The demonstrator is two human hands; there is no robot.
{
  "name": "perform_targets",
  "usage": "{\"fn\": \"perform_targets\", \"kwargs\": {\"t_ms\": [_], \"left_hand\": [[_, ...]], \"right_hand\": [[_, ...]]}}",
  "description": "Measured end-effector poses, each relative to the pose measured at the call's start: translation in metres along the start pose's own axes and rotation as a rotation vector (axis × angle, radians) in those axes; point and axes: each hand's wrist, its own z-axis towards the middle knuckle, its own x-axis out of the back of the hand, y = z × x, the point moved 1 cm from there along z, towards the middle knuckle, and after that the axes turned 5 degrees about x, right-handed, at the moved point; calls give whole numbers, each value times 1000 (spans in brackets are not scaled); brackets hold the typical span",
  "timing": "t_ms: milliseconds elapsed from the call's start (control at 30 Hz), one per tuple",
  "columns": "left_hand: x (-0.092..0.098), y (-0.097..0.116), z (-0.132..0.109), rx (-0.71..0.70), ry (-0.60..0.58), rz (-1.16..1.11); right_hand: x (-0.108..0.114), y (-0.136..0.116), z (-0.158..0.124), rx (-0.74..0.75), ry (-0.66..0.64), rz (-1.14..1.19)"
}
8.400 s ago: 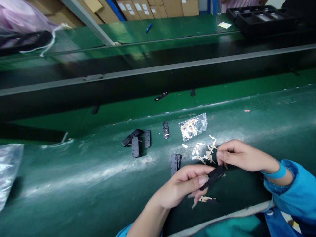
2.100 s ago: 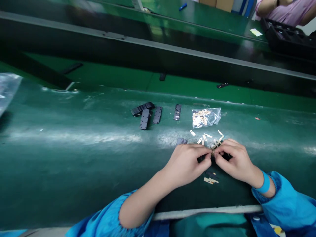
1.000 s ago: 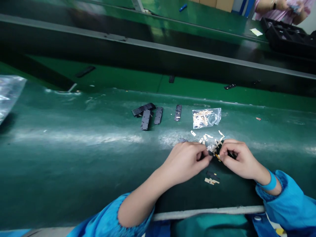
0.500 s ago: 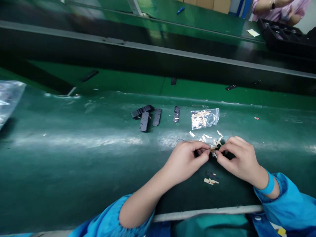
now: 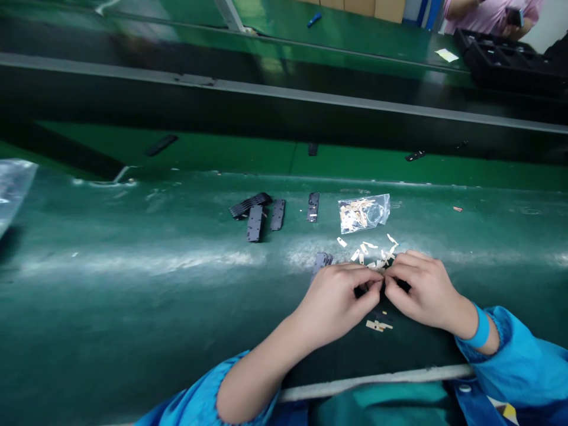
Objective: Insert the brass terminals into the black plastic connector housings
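My left hand (image 5: 339, 302) and my right hand (image 5: 426, 290) meet at the fingertips, each with thumb and forefinger pinched. Whatever lies between the fingers is hidden or too small to make out. Just beyond them are scattered small cream-coloured flat pieces (image 5: 363, 248), some partly covered by my fingers. A few grey plates (image 5: 320, 261) lie overlapped behind my left hand, which hides part of them. Nearer to me, below the fingertips, several cream strips (image 5: 376, 326) lie beside a dark flat piece (image 5: 382, 316).
A clear plastic bag (image 5: 364, 213) of cream pieces lies beyond my hands. Dark perforated plates (image 5: 254, 223) are stacked to its left, with a single plate (image 5: 313, 207) between. A raised rail (image 5: 284, 94) crosses behind. A co-worker (image 5: 492, 18) is beyond it, near a black tray (image 5: 510, 59).
My hands have come closer together at the fingertips and slightly toward me. The overlapped grey plates behind my left hand now show. The small yellowish piece earlier between my fingers is now hidden from view.
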Motion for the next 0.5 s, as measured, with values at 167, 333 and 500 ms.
{"fn": "perform_targets", "kwargs": {"t_ms": [167,333,500], "left_hand": [[6,2,0,95,-20,-181],[16,-5,2,321,97,-636],[8,-11,7,428,-121,-1193]], "right_hand": [[0,13,2,-79,34,130],[2,34,5,-233,41,3],[0,28,8,-188,109,279]]}}
